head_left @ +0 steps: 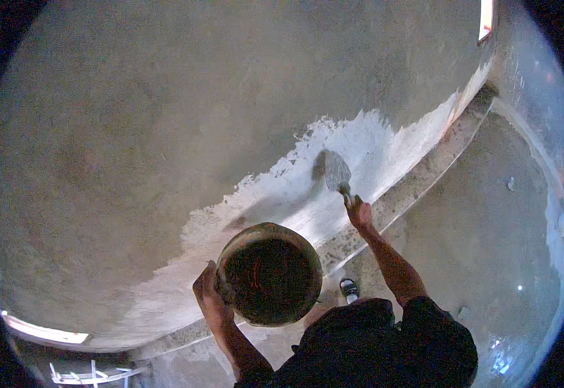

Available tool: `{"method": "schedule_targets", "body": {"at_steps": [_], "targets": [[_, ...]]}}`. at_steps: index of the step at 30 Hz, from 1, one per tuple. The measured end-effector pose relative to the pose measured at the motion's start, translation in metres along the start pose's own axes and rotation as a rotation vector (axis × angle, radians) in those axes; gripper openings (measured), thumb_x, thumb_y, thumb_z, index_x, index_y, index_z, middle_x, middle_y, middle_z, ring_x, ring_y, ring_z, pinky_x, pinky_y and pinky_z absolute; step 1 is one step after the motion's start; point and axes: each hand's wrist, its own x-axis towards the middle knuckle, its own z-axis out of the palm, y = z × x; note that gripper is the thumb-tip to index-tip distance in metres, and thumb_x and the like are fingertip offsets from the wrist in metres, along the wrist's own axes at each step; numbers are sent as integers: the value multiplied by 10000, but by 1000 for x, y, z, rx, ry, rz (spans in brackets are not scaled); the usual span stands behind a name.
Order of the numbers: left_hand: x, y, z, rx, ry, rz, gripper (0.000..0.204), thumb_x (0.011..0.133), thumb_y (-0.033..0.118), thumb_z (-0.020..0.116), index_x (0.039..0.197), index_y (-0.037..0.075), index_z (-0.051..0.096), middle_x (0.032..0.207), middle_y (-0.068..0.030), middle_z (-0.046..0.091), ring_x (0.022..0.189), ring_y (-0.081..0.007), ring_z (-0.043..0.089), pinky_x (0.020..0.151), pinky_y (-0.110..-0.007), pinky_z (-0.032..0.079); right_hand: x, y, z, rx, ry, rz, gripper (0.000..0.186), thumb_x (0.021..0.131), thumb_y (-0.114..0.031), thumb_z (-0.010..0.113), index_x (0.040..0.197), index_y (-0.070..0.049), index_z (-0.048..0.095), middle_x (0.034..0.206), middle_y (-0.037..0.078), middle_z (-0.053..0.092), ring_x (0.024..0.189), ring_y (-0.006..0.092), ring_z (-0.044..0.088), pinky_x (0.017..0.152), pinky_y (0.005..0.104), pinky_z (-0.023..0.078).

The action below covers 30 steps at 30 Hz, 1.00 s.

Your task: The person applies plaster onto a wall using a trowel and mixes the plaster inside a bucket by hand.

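Note:
My right hand (359, 215) is closed round the handle of a brush (337, 171) with a wide, streaked, greyish head. The brush head is at the wall (140, 110), over a whitish coated patch (369, 139) with a ragged upper edge; its shadow falls just to the left. On the left, my left hand (211, 294) grips the side of a round bucket (270, 318) held up in front of me. The bucket's inside is dark, so I cannot make out what it contains. Some fingers of the left hand are hidden behind the bucket.
A low ledge (418, 178) runs along the foot of the wall. Below it lies the grey floor (469, 213), where my sandalled foot (349, 289) shows. A white frame-like object (94, 376) stands at the lower left. Bright openings (49, 331) break the wall's edges.

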Motion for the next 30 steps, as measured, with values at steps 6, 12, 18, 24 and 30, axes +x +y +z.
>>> {"method": "schedule_targets", "body": {"at_steps": [6, 12, 18, 24, 30], "targets": [[-10, 5, -10, 211, -126, 60, 393, 682, -42, 544, 1072, 7, 539, 1006, -165, 543, 921, -291, 503, 824, -329, 409, 92, -84, -29, 267, -165, 231, 353, 786, -315, 552, 826, 33, 503, 547, 203, 541, 521, 376, 551, 455, 446, 433], [-11, 6, -10, -57, -137, -209, 382, 666, -53, 567, 1043, 8, 553, 931, -164, 572, 866, -302, 526, 788, -356, 428, 38, -42, -10, 47, -270, 234, 324, 794, -346, 524, 765, -23, 543, 591, 214, 555, 547, 386, 554, 483, 454, 445], [-5, -2, -1, -441, -45, -406, 371, 659, -62, 587, 1019, 26, 572, 977, -152, 575, 901, -305, 519, 814, -360, 418, 11, -16, -75, -524, -78, -416, 315, 767, -284, 617, 708, 3, 500, 488, 120, 478, 428, 216, 493, 396, 343, 382], [0, 40, -18, -755, -113, -313, 211, 735, 189, 537, 586, 104, 414, 470, 53, 274, 345, -41, 249, 327, -214, 185, 61, -72, -155, 207, -155, 81, 322, 705, -260, 660, 717, -12, 454, 518, 145, 520, 457, 307, 544, 409, 383, 429], [-6, 34, -32, -848, -134, -423, 218, 776, 179, 504, 593, 86, 430, 473, 41, 326, 358, -51, 287, 338, -219, 210, 76, -137, -222, 104, -474, -70, 363, 737, -197, 602, 968, -55, 361, 652, 148, 570, 578, 359, 570, 518, 430, 468]]}}
